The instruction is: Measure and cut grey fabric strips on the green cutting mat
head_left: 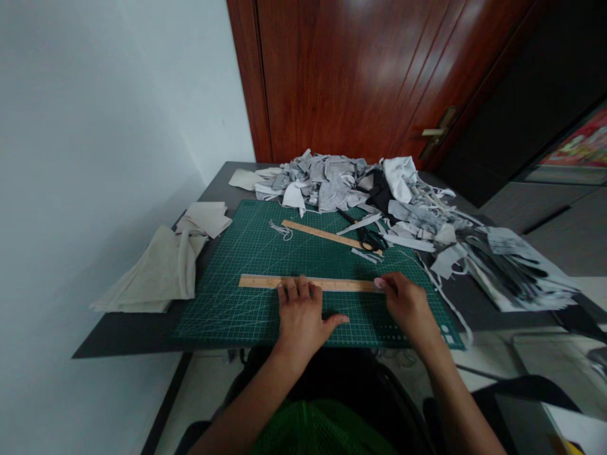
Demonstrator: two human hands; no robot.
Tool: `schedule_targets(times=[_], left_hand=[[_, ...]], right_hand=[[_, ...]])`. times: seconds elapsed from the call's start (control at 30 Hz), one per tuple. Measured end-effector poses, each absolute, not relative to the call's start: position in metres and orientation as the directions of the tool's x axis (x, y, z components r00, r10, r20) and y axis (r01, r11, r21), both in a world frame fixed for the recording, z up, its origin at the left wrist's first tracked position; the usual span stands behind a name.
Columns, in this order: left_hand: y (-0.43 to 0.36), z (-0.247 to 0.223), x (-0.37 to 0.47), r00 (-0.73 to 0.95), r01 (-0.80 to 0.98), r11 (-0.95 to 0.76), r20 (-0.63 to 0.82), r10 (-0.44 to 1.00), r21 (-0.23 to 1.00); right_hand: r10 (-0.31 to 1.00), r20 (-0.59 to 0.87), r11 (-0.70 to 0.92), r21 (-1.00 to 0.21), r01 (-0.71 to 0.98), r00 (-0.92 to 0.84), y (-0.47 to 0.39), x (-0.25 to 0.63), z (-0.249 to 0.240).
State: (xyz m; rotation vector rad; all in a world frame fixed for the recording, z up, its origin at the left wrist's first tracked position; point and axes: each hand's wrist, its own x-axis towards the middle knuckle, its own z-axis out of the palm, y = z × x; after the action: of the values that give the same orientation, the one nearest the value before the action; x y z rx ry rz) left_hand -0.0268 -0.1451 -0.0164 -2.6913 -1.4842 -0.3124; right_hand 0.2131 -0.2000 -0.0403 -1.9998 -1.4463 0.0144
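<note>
A wooden ruler (256, 281) lies crosswise on a green cutting mat (218, 316). My left hand (301, 313) presses flat on the ruler, fingers spread and thumb out to the right. A thin pale edge, perhaps cloth, shows along the ruler's far side. At the ruler's right end, my right hand (404, 302) is closed around a small, round, pale pink thing (379, 283). Its kind cannot be made out, since the fingers hide most of it. Farther back on the mat, black-handled scissors (372, 240) rest over a second wooden ruler (315, 232).
Grey and white cloth scraps (332, 183) are heaped along the table's back and right. Folded cream cloth (164, 272) lies at the left, by the wall. Stacked grey fabric (516, 268) reaches the right edge. Loose threads (283, 230) and a white cord (446, 297) lie on the mat.
</note>
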Motion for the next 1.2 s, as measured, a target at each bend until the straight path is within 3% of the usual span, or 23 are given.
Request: schedule_targets(times=[0.57, 0.77, 1.07, 1.2], left_hand=[[-0.144, -0.019, -0.027, 0.524, 0.833, -0.545, 0.179, 0.833, 0.094], [-0.143, -0.018, -0.027, 0.518, 0.829, -0.542, 0.18, 0.836, 0.134], [-0.143, -0.017, -0.029, 0.537, 0.824, -0.559, 0.192, 0.821, 0.088], [-0.138, -0.015, -0.034, 0.573, 0.805, -0.591, 0.188, 0.797, 0.055]], right_hand=[[0.849, 0.407, -0.109, -0.488, 0.866, 0.336, -0.189, 0.208, -0.056], [0.883, 0.324, -0.144, -0.502, 0.853, 0.34, -0.196, 0.208, -0.05], [0.932, 0.165, -0.205, -0.494, 0.845, 0.323, -0.21, 0.208, -0.032], [0.934, 0.149, -0.193, -0.558, 0.807, 0.326, -0.214, 0.209, -0.028]])
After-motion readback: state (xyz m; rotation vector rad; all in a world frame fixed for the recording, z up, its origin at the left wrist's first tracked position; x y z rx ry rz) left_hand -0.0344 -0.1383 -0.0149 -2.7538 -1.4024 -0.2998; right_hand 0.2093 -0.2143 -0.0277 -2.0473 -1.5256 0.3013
